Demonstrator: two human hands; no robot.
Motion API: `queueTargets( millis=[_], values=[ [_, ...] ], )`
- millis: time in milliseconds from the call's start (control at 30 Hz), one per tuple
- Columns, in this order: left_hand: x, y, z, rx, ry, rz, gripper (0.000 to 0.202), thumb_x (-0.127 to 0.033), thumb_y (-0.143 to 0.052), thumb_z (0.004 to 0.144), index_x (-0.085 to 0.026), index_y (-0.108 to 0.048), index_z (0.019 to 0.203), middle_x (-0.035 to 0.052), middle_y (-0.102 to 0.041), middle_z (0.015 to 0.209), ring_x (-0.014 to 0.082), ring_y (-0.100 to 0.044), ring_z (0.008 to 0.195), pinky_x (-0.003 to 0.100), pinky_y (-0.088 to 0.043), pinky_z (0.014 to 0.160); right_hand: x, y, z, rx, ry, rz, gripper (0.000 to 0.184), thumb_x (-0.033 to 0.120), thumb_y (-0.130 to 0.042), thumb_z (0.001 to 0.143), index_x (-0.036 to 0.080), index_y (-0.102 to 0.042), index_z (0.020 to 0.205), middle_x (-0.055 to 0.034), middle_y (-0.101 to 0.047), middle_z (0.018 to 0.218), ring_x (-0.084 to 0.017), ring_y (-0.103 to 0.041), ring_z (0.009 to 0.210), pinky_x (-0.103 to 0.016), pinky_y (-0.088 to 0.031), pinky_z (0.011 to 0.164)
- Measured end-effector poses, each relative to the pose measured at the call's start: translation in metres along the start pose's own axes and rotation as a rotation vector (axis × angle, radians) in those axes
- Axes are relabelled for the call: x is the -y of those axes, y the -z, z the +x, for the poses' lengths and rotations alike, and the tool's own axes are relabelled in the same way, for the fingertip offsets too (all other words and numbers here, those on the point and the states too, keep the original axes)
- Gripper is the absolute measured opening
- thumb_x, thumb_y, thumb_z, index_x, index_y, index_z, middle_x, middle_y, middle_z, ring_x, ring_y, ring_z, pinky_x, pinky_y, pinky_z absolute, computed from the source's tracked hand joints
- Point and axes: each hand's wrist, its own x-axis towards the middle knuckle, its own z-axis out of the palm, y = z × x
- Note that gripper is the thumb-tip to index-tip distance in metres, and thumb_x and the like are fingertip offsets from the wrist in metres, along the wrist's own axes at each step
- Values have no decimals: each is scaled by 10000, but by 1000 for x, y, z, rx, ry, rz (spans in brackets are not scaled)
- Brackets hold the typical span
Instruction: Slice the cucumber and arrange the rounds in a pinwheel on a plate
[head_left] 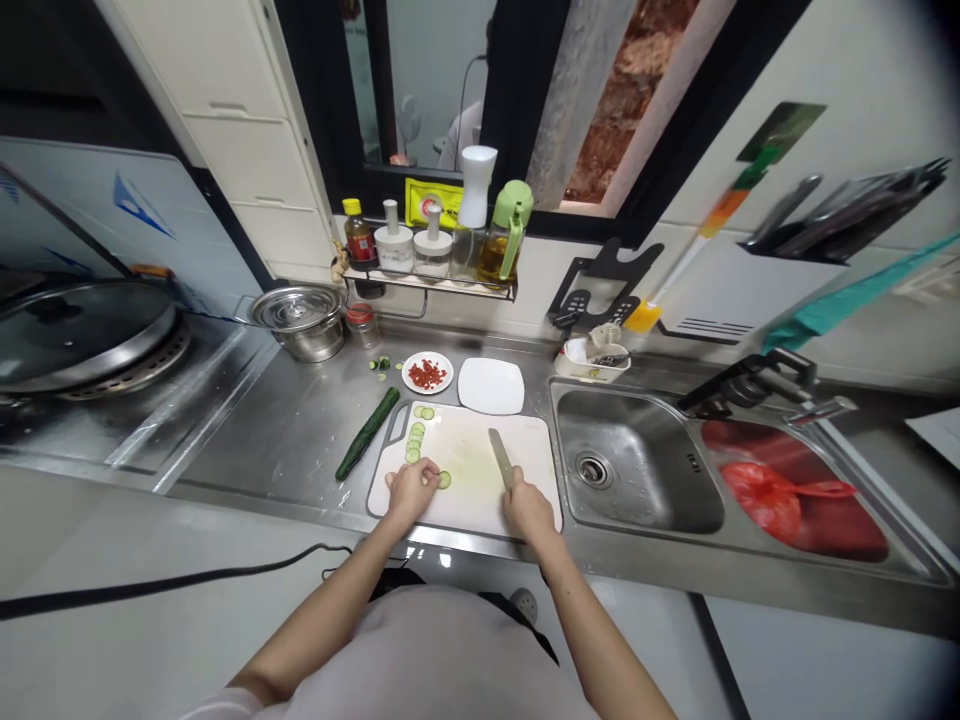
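1. Head view, left hand (411,492): fingers curling, thumb and forefinger meeting at the edge of one cucumber slice (445,480); whether they are gripping it, cannot tell
2. Right hand (531,512): closing around the handle of a knife (500,455), blade pointing away from the person, over the right half of the board
3. Cutting board (465,512), white, grey-edged: lying on the steel counter (262,425), bearing the slice, the knife hand and further slices
4. Row of slices (415,442), pale green: overlapping along the board's left side, more slices lying beyond them near the far edge
5. Cucumber (367,435), dark green, long: lying aslant on the counter, just left of the board
6. Round plate (406,369), white: holding chopped red pieces (427,376), standing beyond the board
7. Square plate (491,387), white: standing just right of the round one
8. Green scraps (384,363): lying left of the round plate
9. Sink (652,460), steel: adjoining the board's right side
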Motion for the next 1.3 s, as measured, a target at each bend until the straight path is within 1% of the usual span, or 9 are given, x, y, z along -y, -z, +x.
queueTargets(
  millis=[100, 200, 400, 567, 733, 900, 1067, 1167, 1300],
  values=[
    [14, 11, 5, -69, 73, 4, 103, -284, -596, 817, -250, -672, 878, -3, -727, 862, 203, -632, 929, 341, -315, 863, 0, -2, 1, -5, -2, 18, 445, 175, -333, 897, 154, -396, 1338, -132, -671, 1006, -227, -642, 945, -292, -376, 719],
    [23, 17, 12, -127, 118, 18, 120, -276, -593, 819, -258, -673, 908, -5, -726, 856, 208, -632, 944, 339, -321, 855, -1, -4, 1, -16, -3, 32, 457, 178, -336, 895, 149, -399, 1347, -139, -670, 1007, -235, -641, 941, -301, -380, 728],
    [28, 21, 18, -167, 175, 86, 162, -292, -560, 837, -255, -673, 947, 25, -735, 902, 226, -615, 966, 370, -310, 872, -1, -3, 1, -22, 1, 29, 439, 182, -343, 902, 150, -414, 1334, -134, -671, 991, -234, -642, 934, -295, -373, 712],
    [31, 26, 18, -176, 187, 137, 174, -288, -541, 845, -274, -679, 949, 15, -733, 887, 227, -607, 953, 385, -295, 880, -2, -6, 3, -24, -7, 25, 424, 178, -325, 910, 157, -415, 1324, -129, -674, 1001, -222, -644, 919, -288, -367, 699],
    [34, 24, 20, -201, 173, 209, 191, -274, -532, 843, -275, -687, 954, 27, -723, 883, 242, -595, 956, 379, -297, 866, -2, -5, 3, -22, -1, 37, 423, 180, -333, 907, 155, -416, 1321, -129, -672, 995, -225, -646, 925, -291, -369, 704],
    [35, 19, 22, -220, 170, 266, 202, -263, -525, 840, -274, -684, 964, 37, -723, 968, 250, -584, 973, 388, -294, 855, -1, -1, 1, -14, -13, 19, 428, 180, -335, 908, 158, -416, 1327, -128, -675, 999, -228, -647, 934, -288, -366, 694],
    [36, 18, 21, -215, 172, 270, 211, -267, -519, 845, -270, -685, 974, 48, -712, 1042, 251, -576, 995, 397, -294, 856, 0, -2, 1, -22, -10, 15, 431, 182, -339, 908, 164, -411, 1333, -129, -676, 1006, -230, -646, 930, -289, -369, 692],
    [37, 18, 20, -217, 166, 257, 218, -269, -511, 850, -273, -685, 982, 48, -709, 1042, 255, -572, 997, 403, -297, 871, -1, -2, 1, -12, -12, 26, 433, 179, -344, 910, 172, -412, 1338, -128, -673, 1000, -228, -646, 933, -291, -372, 704],
    [35, 16, 21, -235, 155, 188, 273, -286, -526, 841, -280, -663, 1077, 51, -690, 1041, 260, -563, 1027, 397, -311, 888, 0, -2, 1, -7, -10, 34, 453, 176, -348, 899, 172, -410, 1348, -127, -671, 998, -233, -642, 948, -300, -382, 735]
  ],
)
